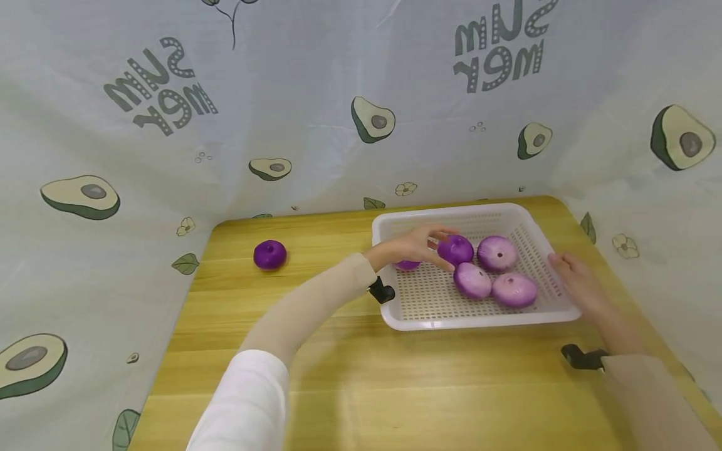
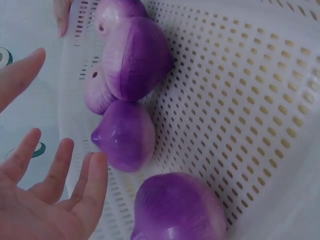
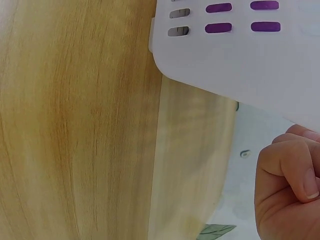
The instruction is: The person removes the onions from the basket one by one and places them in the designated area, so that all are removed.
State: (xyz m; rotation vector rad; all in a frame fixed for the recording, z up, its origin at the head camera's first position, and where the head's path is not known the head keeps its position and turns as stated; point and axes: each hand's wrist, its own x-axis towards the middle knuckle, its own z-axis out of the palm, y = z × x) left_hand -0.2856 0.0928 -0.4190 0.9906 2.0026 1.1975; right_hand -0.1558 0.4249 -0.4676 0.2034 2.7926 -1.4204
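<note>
A pale sheet [image 1: 316, 69] with avocado pictures [image 1: 373, 120] on it hangs behind a yellow wood table [image 1: 429, 401]. A white basket [image 1: 479, 322] full of small holes sits on the table, toward 1 o'clock.

Five purple and white onions are in the basket. One [image 1: 407, 265] is at 9 o'clock, partly under the left hand [image 1: 414, 243]. One dark one [image 1: 455, 252] is at 11, one [image 1: 497, 254] is near 1, one [image 1: 472, 281] is close to the middle, and one [image 1: 514, 290] is at 4. The last four sit in a bunch.

The left hand is over the basket with its fingers spread wide, near the dark onion at 11. It holds nothing. I can't tell if a fingertip touches that onion.

The right hand [image 1: 583, 285] is at the basket's 3 o'clock side. Its fingers are bent, and they hold the rim.

One more onion [image 1: 269, 255] sits alone on the table, well away from the basket at 9 o'clock. So five are in and one is out. I'd guess most of the work is done, with just that one left.
</note>
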